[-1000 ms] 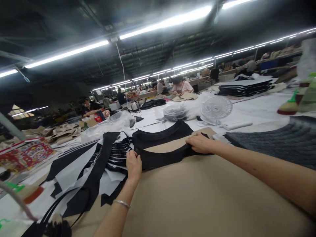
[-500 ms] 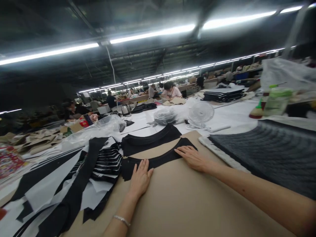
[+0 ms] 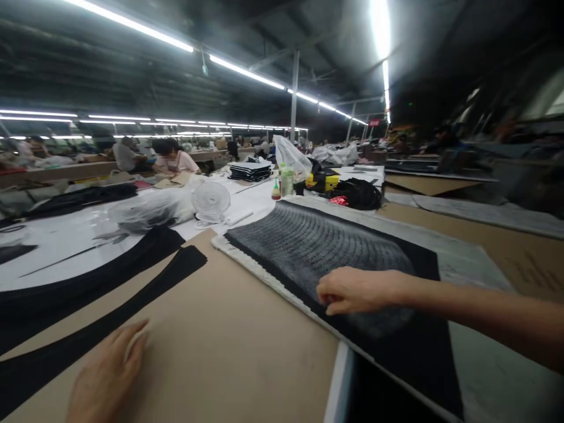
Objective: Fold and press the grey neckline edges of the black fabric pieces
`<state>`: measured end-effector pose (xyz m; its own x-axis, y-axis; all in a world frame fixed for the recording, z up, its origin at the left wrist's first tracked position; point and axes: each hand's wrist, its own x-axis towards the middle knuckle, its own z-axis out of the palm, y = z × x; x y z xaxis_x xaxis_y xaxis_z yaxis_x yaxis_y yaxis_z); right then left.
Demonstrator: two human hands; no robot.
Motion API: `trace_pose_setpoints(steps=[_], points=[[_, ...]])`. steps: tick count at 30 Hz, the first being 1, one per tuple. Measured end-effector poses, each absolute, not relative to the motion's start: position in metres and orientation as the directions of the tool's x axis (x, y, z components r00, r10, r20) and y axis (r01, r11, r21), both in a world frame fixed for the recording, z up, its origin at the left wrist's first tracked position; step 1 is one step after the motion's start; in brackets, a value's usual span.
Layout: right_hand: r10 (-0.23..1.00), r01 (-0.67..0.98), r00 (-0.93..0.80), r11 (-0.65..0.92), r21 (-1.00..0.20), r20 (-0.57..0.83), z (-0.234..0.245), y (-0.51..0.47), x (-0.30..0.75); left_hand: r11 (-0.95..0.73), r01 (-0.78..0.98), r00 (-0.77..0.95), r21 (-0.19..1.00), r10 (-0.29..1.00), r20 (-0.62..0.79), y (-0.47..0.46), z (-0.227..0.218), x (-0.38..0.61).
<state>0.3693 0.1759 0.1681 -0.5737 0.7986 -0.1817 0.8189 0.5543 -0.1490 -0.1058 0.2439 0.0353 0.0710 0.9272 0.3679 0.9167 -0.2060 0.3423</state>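
Note:
On the tan board (image 3: 229, 346) at the lower left lies my left hand (image 3: 108, 373), its fingers stretched and a little apart, beside the near curved black piece (image 3: 145, 302). A second curved black piece (image 3: 88, 294) lies behind it. My right hand (image 3: 352, 291) is over the black sheet (image 3: 423, 341), which bears a grey textured pattern in rows. Its fingers are curled in with the thumb close below them. What they hold, if anything, is hidden.
A pale board (image 3: 476, 329) lies under the black sheet. Behind are a small white fan (image 3: 210, 202), clear plastic wrap (image 3: 141, 208), a green-topped bottle (image 3: 286, 181) and a stack of dark sheets (image 3: 249, 170). A co-worker (image 3: 176, 158) sits further back.
The view has swung to the right. My right hand has left the curved black piece and moved over to the patterned black sheet. My left hand has come off the piece onto the board.

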Motion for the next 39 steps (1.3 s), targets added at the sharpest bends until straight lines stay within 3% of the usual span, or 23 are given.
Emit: trace_pose_setpoints(steps=[5, 7, 10, 17, 22, 27, 29, 33, 36, 39], points=[[0.896, 0.909, -0.409, 0.384, -0.163, -0.174, 0.142, 0.092, 0.434, -0.646, 0.606, 0.509, 0.465, 0.763, 0.398, 0.189, 0.076, 0.063], [0.929, 0.935, -0.339, 0.317, -0.156, -0.147, 0.130, 0.069, 0.439, -0.757, 0.422, 0.663, 0.498, 0.633, 0.399, 0.164, 0.082, 0.121], [0.956, 0.950, -0.283, 0.267, -0.163, -0.080, 0.117, 0.050, 0.440, -0.802, 0.291, 0.789, 0.521, 0.509, 0.344, 0.136, 0.081, 0.183], [0.946, 0.934, -0.325, 0.322, -0.158, 0.008, 0.103, 0.046, 0.448, -0.854, 0.269, 0.875, 0.445, 0.410, 0.257, 0.119, 0.059, 0.228], [0.914, 0.902, -0.400, 0.405, -0.150, 0.065, 0.092, 0.053, 0.458, -0.858, 0.298, 0.865, 0.419, 0.428, 0.262, 0.113, 0.055, 0.226], [0.903, 0.867, -0.399, 0.428, -0.254, 0.160, 0.091, 0.042, 0.470, -0.848, 0.343, 0.848, 0.404, 0.465, 0.256, 0.107, 0.057, 0.231], [0.929, 0.838, -0.255, 0.351, -0.417, 0.270, 0.095, 0.031, 0.478, -0.859, 0.346, 0.845, 0.377, 0.460, 0.273, 0.108, 0.053, 0.233], [0.866, 0.676, 0.278, 0.132, -0.725, 0.416, 0.106, 0.011, 0.517, -0.885, 0.350, 0.838, 0.306, 0.442, 0.319, 0.111, 0.039, 0.234], [0.655, 0.578, 0.587, 0.071, -0.813, 0.475, 0.126, 0.002, 0.574, -0.897, 0.352, 0.838, 0.265, 0.429, 0.338, 0.113, 0.030, 0.234], [0.312, 0.501, 0.793, 0.155, -0.852, 0.523, 0.164, 0.000, 0.638, -0.901, 0.367, 0.826, 0.230, 0.429, 0.366, 0.113, 0.026, 0.234]])
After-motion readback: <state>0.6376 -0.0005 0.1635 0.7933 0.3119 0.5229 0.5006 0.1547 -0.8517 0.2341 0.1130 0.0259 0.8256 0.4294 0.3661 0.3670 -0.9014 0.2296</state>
